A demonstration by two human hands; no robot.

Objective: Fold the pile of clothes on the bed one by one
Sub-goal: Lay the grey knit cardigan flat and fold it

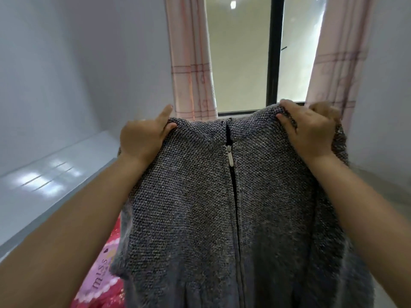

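Here, garment: grey knitted zip-front cardigan (200,207), held up, zipper (230,158) partly open
Left hand (142,138): pinching its top corner
Right hand (309,132): gripping the other corner

A coarse, nubbly grey knit garment (222,207) is hanging from both hands, its metal zip pull (230,157) glinting between them. Beyond the fingers, thin matt pink cloth curtains (191,63) are framing smooth glass (240,52). Below the left hand (142,138), a glossy white ledge (44,181) is reflecting light.
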